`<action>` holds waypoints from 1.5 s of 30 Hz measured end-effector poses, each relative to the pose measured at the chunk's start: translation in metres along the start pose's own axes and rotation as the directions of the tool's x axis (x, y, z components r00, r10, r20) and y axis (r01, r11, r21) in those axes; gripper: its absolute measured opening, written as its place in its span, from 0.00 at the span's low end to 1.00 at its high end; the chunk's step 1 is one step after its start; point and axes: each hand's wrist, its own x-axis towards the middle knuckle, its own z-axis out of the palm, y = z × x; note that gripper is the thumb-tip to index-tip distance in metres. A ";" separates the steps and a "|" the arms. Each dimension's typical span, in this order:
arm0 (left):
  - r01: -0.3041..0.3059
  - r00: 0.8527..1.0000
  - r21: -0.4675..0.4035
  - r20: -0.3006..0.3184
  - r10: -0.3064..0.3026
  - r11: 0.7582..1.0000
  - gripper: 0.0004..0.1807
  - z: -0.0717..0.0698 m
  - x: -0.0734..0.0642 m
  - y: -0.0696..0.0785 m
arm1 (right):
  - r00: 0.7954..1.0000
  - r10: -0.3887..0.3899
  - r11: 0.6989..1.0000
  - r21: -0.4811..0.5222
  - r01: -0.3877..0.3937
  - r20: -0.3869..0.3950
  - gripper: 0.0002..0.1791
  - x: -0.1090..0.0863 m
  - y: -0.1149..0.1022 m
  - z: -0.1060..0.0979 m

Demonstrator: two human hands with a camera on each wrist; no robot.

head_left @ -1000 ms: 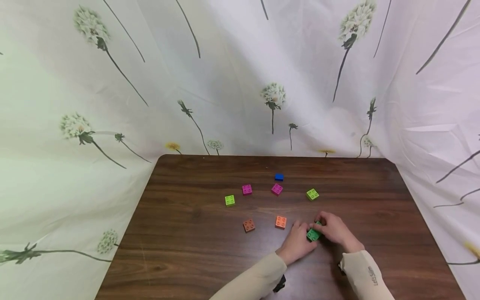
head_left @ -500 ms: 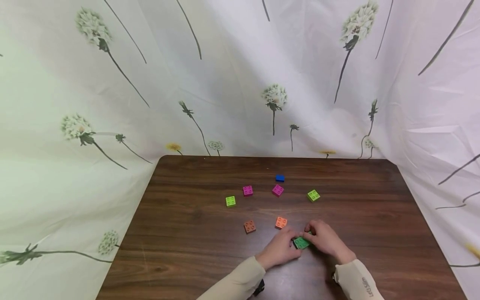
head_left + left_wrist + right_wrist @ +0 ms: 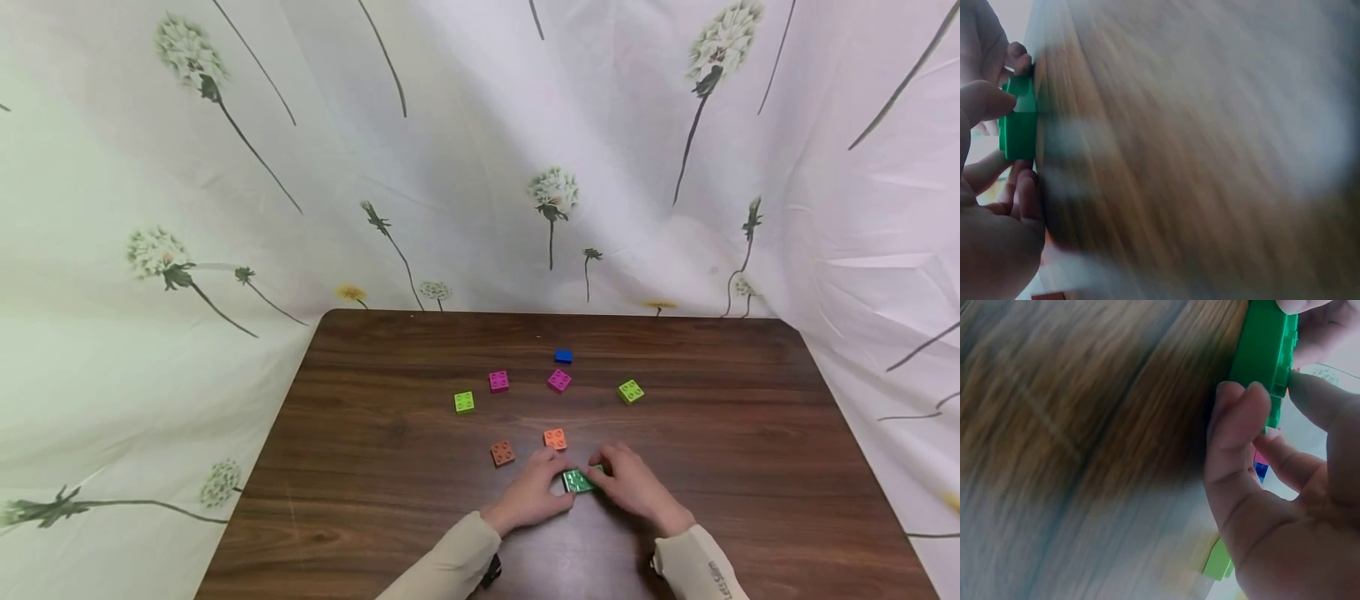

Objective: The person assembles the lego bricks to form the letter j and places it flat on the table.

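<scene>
A green studded toy building brick lies low over the wooden table, between both hands. My left hand pinches its left end with thumb and fingers. From the other side my right hand grips the right end, covering part of it. In the left wrist view the green brick stands close along the tabletop. The right wrist view shows a step in the outline of the green brick near the right fingers. An orange brick sits right behind the left fingertips.
A brown brick lies left of the orange one. Farther back are two magenta bricks, two lime bricks and a blue brick. The dark wooden table meets a flower-printed white curtain behind.
Both hands have carried the green brick left and slightly toward the person, turning it more level across. The orange brick has shifted slightly left and back as the left hand came up to it.
</scene>
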 end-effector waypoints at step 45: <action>0.110 0.992 -0.131 0.075 -0.101 0.985 0.24 -0.048 0.021 -0.038 | 0.984 -0.168 0.962 0.208 0.176 -0.058 0.17 0.033 -0.010 0.012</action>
